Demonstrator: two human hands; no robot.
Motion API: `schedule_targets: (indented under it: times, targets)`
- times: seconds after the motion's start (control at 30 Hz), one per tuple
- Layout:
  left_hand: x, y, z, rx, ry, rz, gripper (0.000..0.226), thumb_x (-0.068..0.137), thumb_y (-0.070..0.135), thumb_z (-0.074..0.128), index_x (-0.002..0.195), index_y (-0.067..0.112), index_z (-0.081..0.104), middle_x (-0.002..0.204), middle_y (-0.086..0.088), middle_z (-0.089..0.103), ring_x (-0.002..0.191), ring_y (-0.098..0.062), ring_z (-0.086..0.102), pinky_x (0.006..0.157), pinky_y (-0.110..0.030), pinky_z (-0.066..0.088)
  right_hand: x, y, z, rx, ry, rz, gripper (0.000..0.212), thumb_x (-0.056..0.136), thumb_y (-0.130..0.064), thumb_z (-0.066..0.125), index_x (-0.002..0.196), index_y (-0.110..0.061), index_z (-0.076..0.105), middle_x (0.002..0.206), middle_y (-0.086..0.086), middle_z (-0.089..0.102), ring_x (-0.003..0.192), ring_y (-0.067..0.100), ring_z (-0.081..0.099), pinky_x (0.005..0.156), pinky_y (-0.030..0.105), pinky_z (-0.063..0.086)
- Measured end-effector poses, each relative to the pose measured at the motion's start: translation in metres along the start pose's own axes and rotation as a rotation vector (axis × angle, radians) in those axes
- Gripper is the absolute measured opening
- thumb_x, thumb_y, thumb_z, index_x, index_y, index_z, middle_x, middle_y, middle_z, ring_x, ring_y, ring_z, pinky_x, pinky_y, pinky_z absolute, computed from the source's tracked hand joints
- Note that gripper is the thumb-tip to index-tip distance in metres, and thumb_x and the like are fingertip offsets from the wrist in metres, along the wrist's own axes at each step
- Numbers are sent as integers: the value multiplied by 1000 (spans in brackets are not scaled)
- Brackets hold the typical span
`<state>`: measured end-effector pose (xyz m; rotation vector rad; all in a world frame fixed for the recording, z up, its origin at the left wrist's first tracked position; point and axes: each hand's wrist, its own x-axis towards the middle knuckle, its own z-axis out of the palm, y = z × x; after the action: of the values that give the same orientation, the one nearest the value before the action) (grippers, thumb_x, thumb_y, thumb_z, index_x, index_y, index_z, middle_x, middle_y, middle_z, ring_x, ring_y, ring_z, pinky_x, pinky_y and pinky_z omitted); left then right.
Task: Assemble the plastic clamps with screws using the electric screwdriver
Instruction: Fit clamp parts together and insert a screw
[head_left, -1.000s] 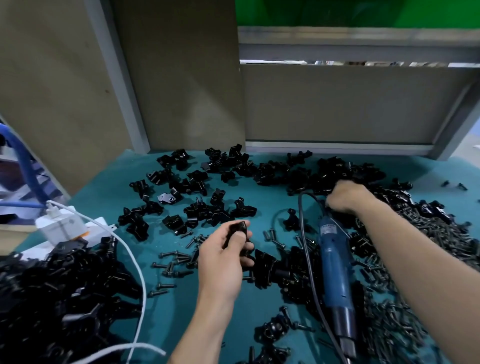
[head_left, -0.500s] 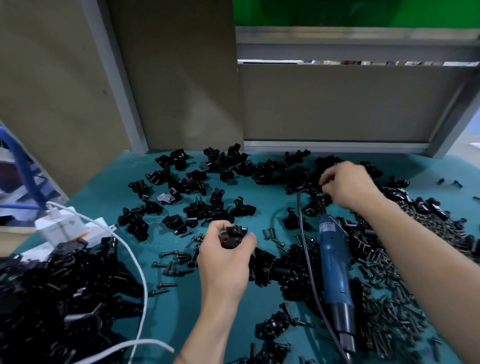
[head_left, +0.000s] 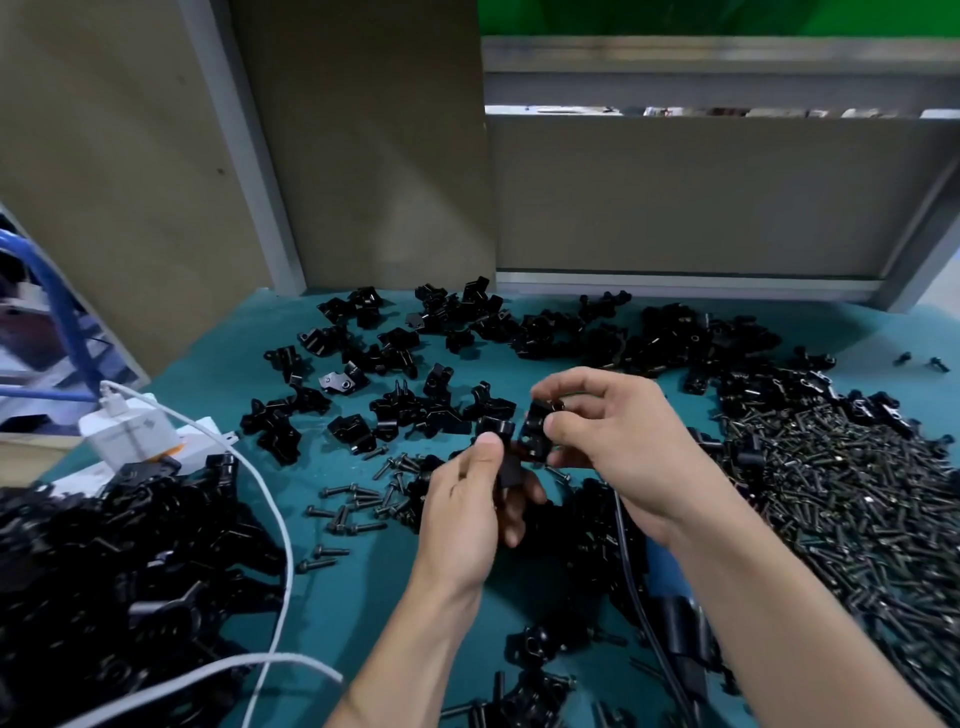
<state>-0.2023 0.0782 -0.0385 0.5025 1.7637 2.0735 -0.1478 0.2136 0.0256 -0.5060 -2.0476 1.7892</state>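
At the far left a heap of black clamps (head_left: 104, 571) covers the near corner of the teal table (head_left: 332, 597), with a white charger block (head_left: 130, 431) behind it and a white cable (head_left: 272, 519) looping from the block down across the heap. Further in, loose clamp halves (head_left: 405, 374) lie scattered toward the back wall, and a small scatter of dark screws (head_left: 353, 504) sits nearer the person. In the middle the left hand (head_left: 467, 499) is raised above the table – thumb and curled fingers pinch a black clamp piece (head_left: 508, 470). Just to its right the right hand (head_left: 618, 441) pinches a second clamp piece (head_left: 536, 428) between thumb and forefinger, and the two pieces meet edge to edge between the hands; whether they are seated together I cannot tell. Under the right forearm lies the electric screwdriver (head_left: 680, 631) – only a patch of blue body and its dark front end show – with its black cord (head_left: 631, 571) running alongside. Right of that, a broad pile of screws (head_left: 831, 493) spreads to the table's edge.
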Motion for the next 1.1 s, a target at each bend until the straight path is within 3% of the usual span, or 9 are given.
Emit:
schedule_targets:
  times: [0.13, 0.23, 0.3, 0.4, 0.53, 0.67, 0.87, 0.97, 1.1]
  targets:
    - [4, -2, 1, -66, -14, -83, 33, 109, 30, 47, 107, 11, 75, 94, -11, 79, 73, -13, 69, 65, -23, 55, 5, 2, -7, 46, 44, 7, 33, 91, 13, 64, 95, -16, 80, 99, 13, 73, 66, 24, 73, 76, 39, 65]
    - [6, -3, 1, -105, 35, -105, 24, 108, 17, 51, 127, 6, 61, 91, -16, 79, 69, -20, 72, 62, -24, 57, 8, 3, -13, 165, 62, 46, 29, 91, 10, 66, 93, -16, 80, 98, 14, 70, 73, 30, 77, 77, 34, 64]
    - [6, -3, 1, -114, 61, -89, 26, 107, 14, 53, 133, 15, 51, 88, -17, 78, 65, -22, 70, 59, -26, 56, 9, 5, -15, 224, 52, 62, 29, 92, 9, 66, 94, -16, 80, 98, 14, 68, 79, 33, 78, 78, 34, 64]
    - [4, 0, -1, -91, 96, -41, 35, 106, 7, 51, 122, 38, 57, 80, -14, 76, 57, -20, 63, 52, -25, 51, 11, 6, -16, 288, 30, 70, 30, 92, 11, 64, 97, -14, 80, 95, 13, 65, 79, 27, 78, 83, 36, 63]
    - [2, 4, -5, -54, 40, -14, 25, 103, -1, 50, 102, 19, 67, 77, -14, 75, 47, -18, 53, 44, -22, 43, 10, 5, -14, 307, 34, 50, 34, 94, 12, 60, 100, -15, 79, 108, 15, 69, 79, 25, 77, 84, 35, 63]
    - [-1, 8, -2, -67, -21, 30, 4, 90, 15, 56, 90, 15, 60, 74, -18, 73, 46, -23, 49, 42, -25, 37, 6, 4, -1, 45, 77, -93, 42, 97, 10, 55, 99, -25, 78, 104, 0, 78, 84, 19, 78, 80, 26, 62]
    - [0, 5, -3, -62, 57, 68, 10, 71, 14, 58, 76, 5, 59, 61, -15, 61, 50, -23, 47, 39, -28, 30, -3, 0, 12, -405, -97, -254, 52, 86, 5, 67, 103, -43, 80, 102, -31, 74, 105, -13, 65, 94, 16, 53]
    - [-1, 7, -5, -80, 55, 42, 8, 66, 10, 58, 73, 7, 60, 58, -18, 58, 49, -23, 48, 39, -26, 25, -2, -4, 5, -480, -99, -276, 53, 86, -1, 74, 100, -51, 77, 97, -34, 73, 99, -13, 67, 87, 14, 54]
    - [-2, 13, -7, -112, 13, 33, 12, 56, 5, 54, 67, 8, 58, 52, -14, 46, 40, -17, 39, 38, -21, 21, -3, -5, 1, -438, -163, -259, 53, 80, -1, 79, 99, -51, 78, 94, -23, 76, 91, 0, 73, 86, 28, 57]
